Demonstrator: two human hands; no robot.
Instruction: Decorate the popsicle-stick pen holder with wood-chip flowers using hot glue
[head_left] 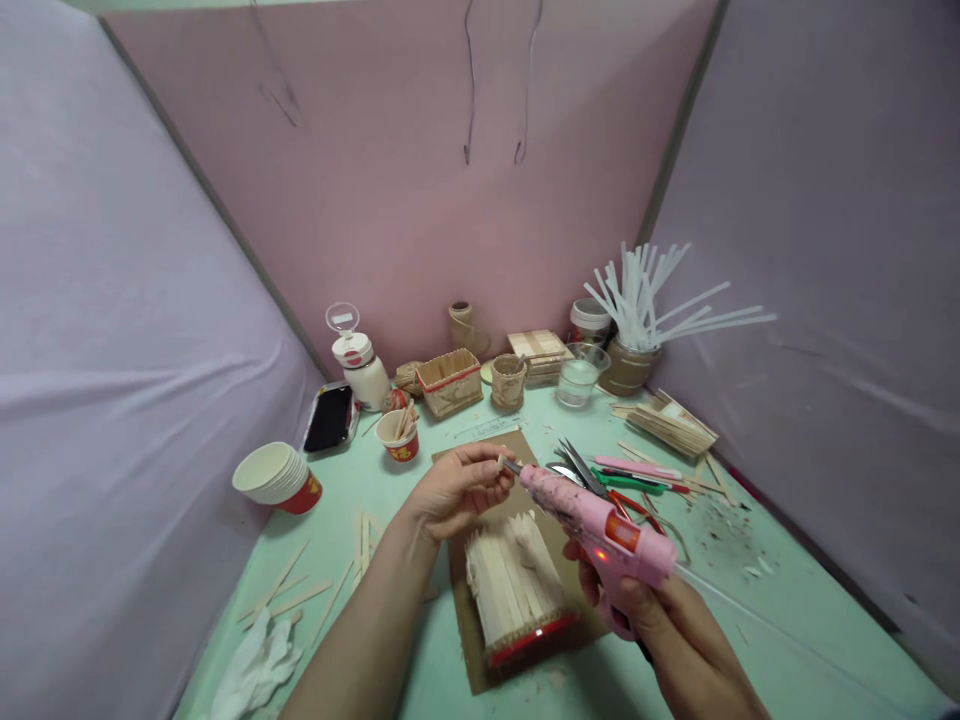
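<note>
My right hand (637, 590) is wrapped round the handle of a pink hot glue gun (592, 525), its small light glowing orange and a clear glue stick (750, 610) trailing from the back. The nozzle points left, at a small piece of pale wood (501, 463) pinched in the fingertips of my left hand (461, 490). Whether nozzle and wood touch, I cannot tell. Below both hands, a cup-like form covered in wooden sticks (517, 580) lies on its side on a brown board (469, 640), its red-trimmed end toward me.
Scissors (581, 465), pens and pliers lie right of the board. Stacked paper cups (277, 475), a phone (330, 418) and a white bottle (366, 375) stand left. Along the back are a stick basket (450, 385), a water cup (577, 380) and a jar of glue sticks (630, 365). Loose sticks (289, 595) are scattered.
</note>
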